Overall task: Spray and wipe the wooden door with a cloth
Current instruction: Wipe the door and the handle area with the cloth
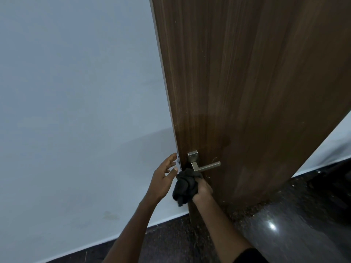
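A: Where's the cloth (pixel 185 186)?
B: Bunched in right hand (pixel 203 188), lower centre, under handle (pixel 204 163).
A: Left hand (pixel 164 176)?
B: Spread wide, empty, by door (pixel 256 92) edge. Steady door w/ it, wipe along grain.

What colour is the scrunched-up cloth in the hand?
Black: the bunched cloth, gripped by the right hand, shows best in the head view.

Right hand (pixel 203 188) presses a bunched black cloth (pixel 185 186) to the door (pixel 247 82) below the handle (pixel 204 164) — left hand (pixel 163 177) open at the door's edge.
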